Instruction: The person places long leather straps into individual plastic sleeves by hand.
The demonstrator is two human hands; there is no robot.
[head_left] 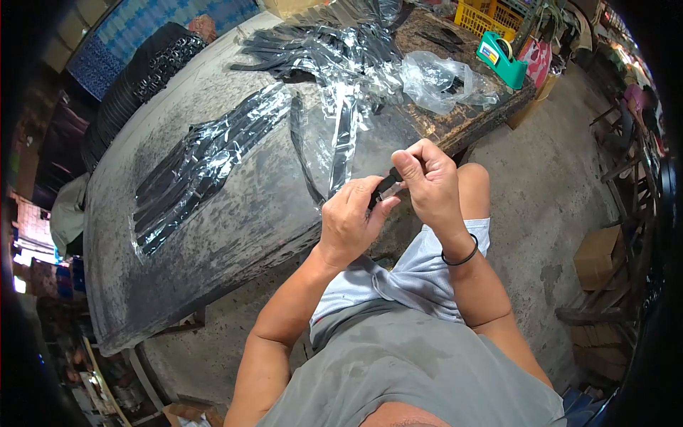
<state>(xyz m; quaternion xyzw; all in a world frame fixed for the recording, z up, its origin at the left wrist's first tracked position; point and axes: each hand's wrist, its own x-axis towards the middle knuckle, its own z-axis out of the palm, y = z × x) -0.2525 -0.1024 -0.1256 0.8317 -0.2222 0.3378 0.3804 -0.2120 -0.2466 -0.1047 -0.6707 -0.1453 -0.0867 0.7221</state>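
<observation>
My left hand (350,222) and my right hand (431,183) are close together above my lap, just off the table edge. Between them runs a short black strap (388,185) with a shiny clear or metallic piece on it; most of it is hidden by the fingers. Both hands are closed on it, thumbs pressed against the fingers. Beside my left hand, a thin black strip (302,153) and a clear plastic sleeve with a black strip inside (345,135) lie on the table, reaching toward the edge.
The worn grey table (235,213) bears a row of plastic-wrapped black strips (206,164) and a larger heap of them (334,50). A clear plastic bag (441,82), a green tape dispenser (501,60) and a yellow crate (487,18) are at the far right. Another person (633,103) sits farther off.
</observation>
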